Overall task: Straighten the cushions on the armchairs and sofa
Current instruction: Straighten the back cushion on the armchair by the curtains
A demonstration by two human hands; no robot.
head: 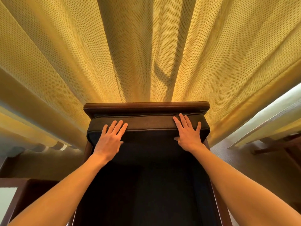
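A dark back cushion stands upright against the wooden top rail of an armchair, straight ahead of me. My left hand lies flat on the cushion's upper left edge, fingers spread. My right hand presses flat on the upper right edge, fingers reaching the piping at the top. Neither hand grips anything. Below the hands the dark seat cushion stretches toward me in shadow, between my two forearms.
A yellow patterned curtain hangs close behind the chair and fills the upper view. A dark wooden table edge sits at lower left. Another wooden piece of furniture stands at the right under a pale window sill.
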